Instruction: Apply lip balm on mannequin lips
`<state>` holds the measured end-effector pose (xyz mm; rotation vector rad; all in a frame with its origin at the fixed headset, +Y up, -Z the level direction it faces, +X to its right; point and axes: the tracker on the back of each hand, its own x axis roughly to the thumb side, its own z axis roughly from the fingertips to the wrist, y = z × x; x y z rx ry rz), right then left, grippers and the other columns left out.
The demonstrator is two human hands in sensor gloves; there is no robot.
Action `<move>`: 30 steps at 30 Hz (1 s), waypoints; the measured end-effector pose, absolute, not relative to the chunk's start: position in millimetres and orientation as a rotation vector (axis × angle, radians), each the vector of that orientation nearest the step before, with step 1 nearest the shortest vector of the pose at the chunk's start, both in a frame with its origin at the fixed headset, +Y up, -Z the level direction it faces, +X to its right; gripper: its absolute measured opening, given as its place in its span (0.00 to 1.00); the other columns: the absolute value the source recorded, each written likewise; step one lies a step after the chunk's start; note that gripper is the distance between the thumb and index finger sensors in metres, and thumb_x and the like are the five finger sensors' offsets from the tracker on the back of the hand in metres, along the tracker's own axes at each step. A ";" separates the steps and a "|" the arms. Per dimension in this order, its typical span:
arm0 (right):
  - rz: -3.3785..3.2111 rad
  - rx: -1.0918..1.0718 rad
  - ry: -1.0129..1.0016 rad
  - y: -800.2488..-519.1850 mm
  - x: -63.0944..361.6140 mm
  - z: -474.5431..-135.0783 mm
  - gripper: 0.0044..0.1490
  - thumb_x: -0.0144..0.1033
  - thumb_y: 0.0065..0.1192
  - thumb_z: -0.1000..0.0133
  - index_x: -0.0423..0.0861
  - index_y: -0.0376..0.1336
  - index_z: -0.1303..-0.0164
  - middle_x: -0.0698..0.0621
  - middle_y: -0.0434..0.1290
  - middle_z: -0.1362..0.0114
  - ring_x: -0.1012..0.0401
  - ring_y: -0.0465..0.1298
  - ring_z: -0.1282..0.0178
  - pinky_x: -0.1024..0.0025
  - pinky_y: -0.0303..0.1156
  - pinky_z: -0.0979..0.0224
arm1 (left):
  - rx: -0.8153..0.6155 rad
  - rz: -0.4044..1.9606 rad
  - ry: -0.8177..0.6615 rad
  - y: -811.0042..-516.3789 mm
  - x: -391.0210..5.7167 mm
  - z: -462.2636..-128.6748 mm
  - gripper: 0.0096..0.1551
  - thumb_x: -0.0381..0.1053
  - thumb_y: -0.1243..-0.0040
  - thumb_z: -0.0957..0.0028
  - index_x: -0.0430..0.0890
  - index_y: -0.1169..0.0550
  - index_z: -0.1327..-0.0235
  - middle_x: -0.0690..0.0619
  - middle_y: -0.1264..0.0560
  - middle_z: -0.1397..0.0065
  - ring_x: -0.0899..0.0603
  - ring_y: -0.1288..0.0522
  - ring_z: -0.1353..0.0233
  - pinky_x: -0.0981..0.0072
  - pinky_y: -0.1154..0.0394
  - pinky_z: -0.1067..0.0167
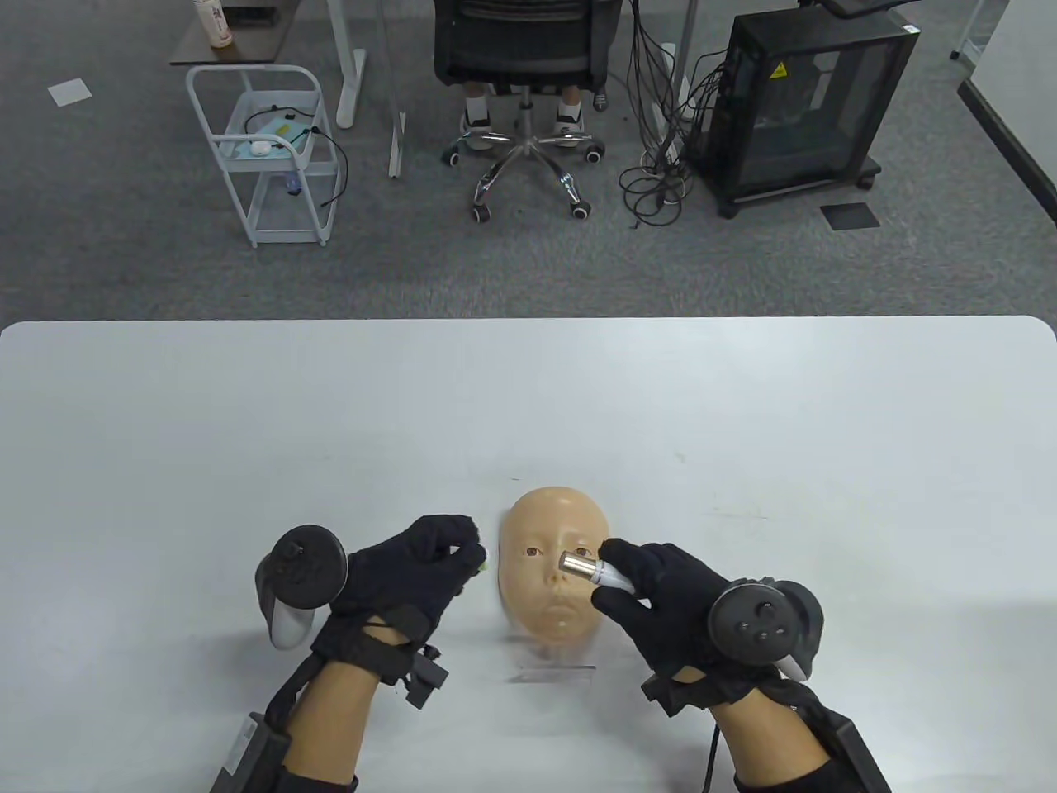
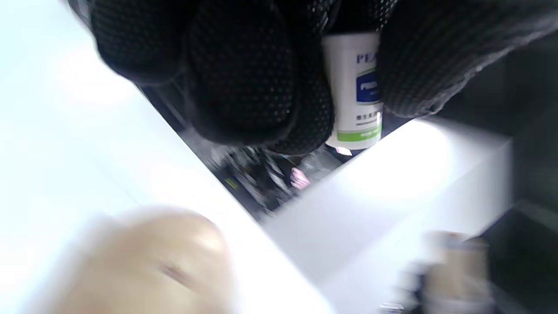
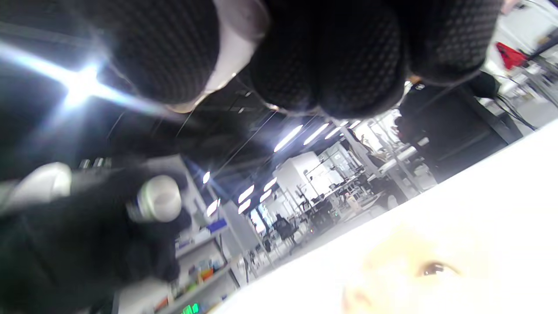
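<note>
A tan mannequin face (image 1: pixel 545 529) lies face up on the white table (image 1: pixel 528 396), its lips (image 1: pixel 560 616) toward me. My right hand (image 1: pixel 615 570) grips a white lip balm tube (image 1: pixel 588 570). The tube's metallic end hangs over the cheek beside the nose, above the lips. My left hand (image 1: pixel 466 555) holds a small white cap with a green band (image 1: pixel 482 562) just left of the face. In the left wrist view the fingers (image 2: pixel 244 78) pinch that cap (image 2: pixel 355 87). In the right wrist view the tube (image 3: pixel 235 48) shows between the fingers (image 3: pixel 331 56), with the face (image 3: pixel 414 270) below.
The face rests on a clear stand (image 1: pixel 552 673) near the table's front. Beyond the far edge are an office chair (image 1: pixel 524 49), a white cart (image 1: pixel 272 157) and a black cabinet (image 1: pixel 805 99).
</note>
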<state>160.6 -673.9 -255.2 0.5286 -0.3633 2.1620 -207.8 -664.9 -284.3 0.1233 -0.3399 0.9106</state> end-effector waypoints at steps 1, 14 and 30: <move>2.110 0.507 -0.331 -676.1 165.4 -257.7 0.40 0.54 0.78 0.50 0.43 0.70 0.33 0.47 0.84 0.46 0.51 0.84 0.52 0.50 0.79 0.42 | 0.144 0.710 -0.272 -667.4 -212.7 -288.0 0.27 0.61 0.23 0.42 0.44 0.19 0.40 0.45 0.11 0.47 0.43 0.12 0.59 0.43 0.21 0.49; 2.190 0.594 -0.382 -674.3 163.0 -252.9 0.40 0.56 0.77 0.49 0.44 0.69 0.33 0.48 0.83 0.45 0.51 0.83 0.51 0.49 0.78 0.41 | -0.035 0.178 0.089 -733.8 -235.6 -321.5 0.29 0.65 0.20 0.46 0.45 0.17 0.43 0.46 0.12 0.54 0.44 0.15 0.63 0.42 0.23 0.50; 2.187 0.592 -0.352 -677.3 163.8 -255.4 0.40 0.57 0.76 0.48 0.44 0.69 0.32 0.48 0.83 0.45 0.51 0.83 0.51 0.48 0.77 0.41 | -0.174 0.149 0.186 -752.5 -243.2 -324.5 0.43 0.67 0.21 0.46 0.43 0.26 0.29 0.42 0.17 0.38 0.37 0.17 0.48 0.37 0.28 0.42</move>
